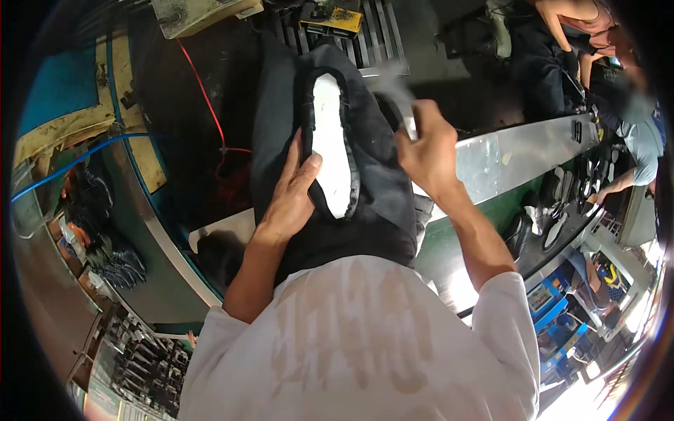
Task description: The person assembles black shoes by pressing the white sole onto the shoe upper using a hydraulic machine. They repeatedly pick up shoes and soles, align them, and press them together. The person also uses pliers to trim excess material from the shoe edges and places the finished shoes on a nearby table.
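Note:
A shoe upper (pixel 353 154), black and bottom side up, lies lengthwise on my dark-trousered lap. Its black edge is folded in around a white insole (pixel 331 133). My left hand (pixel 291 193) grips the shoe's left side, the thumb pressing on the rim of the insole and the other fingers partly hidden beneath. To the right of the shoe, my right hand (pixel 430 151) is raised and closed round a grey metal hammer-like tool (pixel 405 105). Motion blurs the tool's far end, so its exact shape is unclear. The tool is apart from the shoe.
A long metal-edged bench (pixel 502 158) runs along my right, with several shoes (pixel 554 228) beyond it. Dark shoes (pixel 116 263) lie on the left-hand shelving. Ahead are a slatted metal stand (pixel 382 35) and a red cord (pixel 203 91). Other people sit at the far right.

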Motion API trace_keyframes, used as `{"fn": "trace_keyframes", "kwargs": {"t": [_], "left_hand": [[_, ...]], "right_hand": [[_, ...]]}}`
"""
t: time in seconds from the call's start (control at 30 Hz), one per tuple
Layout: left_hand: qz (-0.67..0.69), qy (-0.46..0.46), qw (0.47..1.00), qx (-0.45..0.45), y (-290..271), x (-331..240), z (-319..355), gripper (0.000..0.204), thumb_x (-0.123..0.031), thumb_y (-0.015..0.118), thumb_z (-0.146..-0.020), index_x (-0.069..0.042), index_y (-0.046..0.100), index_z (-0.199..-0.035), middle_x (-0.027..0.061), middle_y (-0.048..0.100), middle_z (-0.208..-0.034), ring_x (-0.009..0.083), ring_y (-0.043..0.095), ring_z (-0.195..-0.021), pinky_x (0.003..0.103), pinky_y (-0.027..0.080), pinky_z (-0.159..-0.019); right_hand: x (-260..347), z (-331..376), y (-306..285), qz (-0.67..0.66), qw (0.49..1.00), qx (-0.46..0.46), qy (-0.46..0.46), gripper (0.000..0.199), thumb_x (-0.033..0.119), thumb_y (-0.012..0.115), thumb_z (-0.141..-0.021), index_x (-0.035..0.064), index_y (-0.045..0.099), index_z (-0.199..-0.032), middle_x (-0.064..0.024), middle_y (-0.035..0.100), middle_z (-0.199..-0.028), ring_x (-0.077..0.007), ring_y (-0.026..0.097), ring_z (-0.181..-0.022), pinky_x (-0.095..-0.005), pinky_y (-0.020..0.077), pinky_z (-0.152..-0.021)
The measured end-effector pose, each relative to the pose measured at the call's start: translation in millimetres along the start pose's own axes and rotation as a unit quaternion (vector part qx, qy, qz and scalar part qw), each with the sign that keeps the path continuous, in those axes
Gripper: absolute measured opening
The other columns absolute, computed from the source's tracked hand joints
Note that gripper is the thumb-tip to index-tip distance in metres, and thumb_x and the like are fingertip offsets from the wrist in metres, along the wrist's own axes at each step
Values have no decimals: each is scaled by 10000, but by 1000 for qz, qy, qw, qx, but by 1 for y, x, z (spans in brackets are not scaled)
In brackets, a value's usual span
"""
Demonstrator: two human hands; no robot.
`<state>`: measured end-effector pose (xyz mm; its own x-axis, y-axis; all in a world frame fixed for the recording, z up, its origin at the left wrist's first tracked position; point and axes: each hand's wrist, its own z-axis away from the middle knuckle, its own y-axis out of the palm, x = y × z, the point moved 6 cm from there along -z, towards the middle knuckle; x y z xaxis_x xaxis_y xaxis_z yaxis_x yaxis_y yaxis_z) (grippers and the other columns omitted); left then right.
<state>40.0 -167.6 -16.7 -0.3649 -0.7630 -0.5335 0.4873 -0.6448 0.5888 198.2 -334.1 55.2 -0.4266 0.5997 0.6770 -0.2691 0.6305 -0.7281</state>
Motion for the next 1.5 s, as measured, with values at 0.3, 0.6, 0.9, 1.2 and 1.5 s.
{"fn": "trace_keyframes", "kwargs": {"t": [0.3, 0.6, 0.9, 1.2, 1.5], "left_hand": [[-23, -4, 999, 44, -7, 7, 4, 820, -55, 614, -1090, -189, 156, -1757, 116, 475, -1601, 253, 520, -1436, 441, 475, -1188], [-1, 97, 992, 83, -4, -4, 31, 923, 74, 615, -983, -118, 151, -1758, 120, 461, -1623, 273, 489, -1476, 447, 403, -1238], [-189, 276, 934, 124, 19, -36, 49, 1060, -127, 810, -947, -1, 104, -1727, 157, 436, -1621, 253, 462, -1477, 417, 377, -1237], [-231, 341, 896, 169, 49, -53, 37, 1093, -114, 827, -943, -21, 57, -1714, 168, 394, -1642, 261, 469, -1483, 436, 385, -1237], [-409, 472, 773, 112, 75, -89, 64, 1263, -322, 1032, -716, 13, 280, -1674, 239, 309, -1752, 358, 373, -1596, 487, 310, -1318]], "right_hand": [[1, 39, 3, 1, 998, 12, 61, 351, 62, 766, -825, -9, 564, -1102, -264, 734, -909, -484, 748, -829, -541, 621, -751], [-88, 130, 11, 55, 983, 25, 171, 377, 87, 776, -857, -29, 608, -1174, -290, 730, -996, -493, 727, -933, -546, 578, -814], [-175, 234, -15, 237, 943, -12, 233, 698, 304, 798, -977, 17, 521, -1550, -339, 368, -1611, -527, 453, -1440, -563, 479, -1122], [70, 17, -10, -279, 910, 300, 57, 1208, 168, 925, -838, 96, 132, -1747, -234, 378, -1714, -370, 454, -1546, -423, 381, -1261], [16, 4, 48, -133, 970, -35, -201, 1130, -121, 831, -740, 115, 285, -1702, -279, 549, -1527, -479, 563, -1394, -508, 495, -1169]]}}
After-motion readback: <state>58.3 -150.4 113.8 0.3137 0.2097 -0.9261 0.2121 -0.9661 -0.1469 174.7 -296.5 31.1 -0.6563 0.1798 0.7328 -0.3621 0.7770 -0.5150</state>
